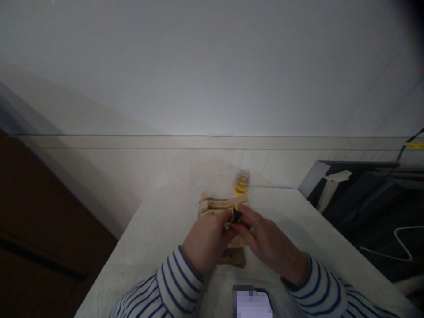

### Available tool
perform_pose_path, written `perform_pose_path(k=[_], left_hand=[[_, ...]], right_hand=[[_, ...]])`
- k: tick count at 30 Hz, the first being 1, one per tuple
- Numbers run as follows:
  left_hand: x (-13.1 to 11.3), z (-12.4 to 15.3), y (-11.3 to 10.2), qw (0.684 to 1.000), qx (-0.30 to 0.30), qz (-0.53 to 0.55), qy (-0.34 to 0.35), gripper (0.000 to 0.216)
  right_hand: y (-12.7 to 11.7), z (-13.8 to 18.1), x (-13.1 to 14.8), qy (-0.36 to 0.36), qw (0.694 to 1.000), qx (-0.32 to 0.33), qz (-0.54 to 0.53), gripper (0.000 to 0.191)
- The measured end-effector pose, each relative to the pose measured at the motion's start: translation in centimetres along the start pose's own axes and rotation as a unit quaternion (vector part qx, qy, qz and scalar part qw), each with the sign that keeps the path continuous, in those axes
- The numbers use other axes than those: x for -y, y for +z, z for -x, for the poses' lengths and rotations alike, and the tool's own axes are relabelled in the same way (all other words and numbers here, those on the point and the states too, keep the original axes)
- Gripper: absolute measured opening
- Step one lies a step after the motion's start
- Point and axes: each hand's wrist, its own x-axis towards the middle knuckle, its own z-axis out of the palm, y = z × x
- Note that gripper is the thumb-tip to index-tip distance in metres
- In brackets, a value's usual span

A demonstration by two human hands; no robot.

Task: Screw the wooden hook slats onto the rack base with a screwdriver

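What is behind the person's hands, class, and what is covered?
Beyond the left hand and right hand are light wooden pieces, with a yellow-based container farther back. The hands cover some of the wood.

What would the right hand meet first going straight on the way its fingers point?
The black-and-yellow piece, which the right hand seems to be touching; beyond that, probably the left hand. Depth is unclear from this single view.

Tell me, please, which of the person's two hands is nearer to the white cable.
Right: the right hand is over the table, left of the white cable; the left hand is farther left, beyond the right hand.
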Motion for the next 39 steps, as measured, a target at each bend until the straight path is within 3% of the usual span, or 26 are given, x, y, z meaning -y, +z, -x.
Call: perform_pose_path(k=[14, 18, 20, 23, 28, 31, 39], left_hand=[[0.1, 0.1, -0.2, 1.000, 0.004, 0.000, 0.016, 0.017], [-0.2, 1.8, -0.8, 0.996, 0.004, -0.089, -0.007, 0.027], [-0.2, 3.6, -1.1, 0.987, -0.023, -0.153, 0.037, 0.015], [0.6, 6.0, -1.3, 0.965, -0.104, -0.196, 0.142, 0.018], [3.9, 7.3, -0.6, 0.962, -0.214, -0.157, 0.058, 0.017], [5.7, 7.2, 0.5, 0.969, -0.219, -0.109, 0.020, 0.025], [7.7, 7.5, 2.4, 0.974, -0.200, -0.101, 0.034, 0.031]], right_hand=[[0.2, 0.2, -0.1, 0.013, 1.000, 0.006, 0.008, 0.033], [0.2, 0.1, 0.1, 0.028, 0.999, 0.014, -0.011, 0.032], [0.1, 0.0, 0.2, 0.041, 0.999, 0.018, -0.011, 0.030], [-0.1, -0.2, 0.3, 0.036, 0.999, 0.015, 0.001, 0.029], [-0.5, -0.5, 0.6, 0.035, 0.999, 0.016, 0.027, 0.022], [-0.5, -0.6, 0.6, 0.018, 0.999, -0.006, 0.038, 0.021], [-0.7, -0.6, 0.6, 0.033, 0.999, -0.006, 0.026, 0.014]])
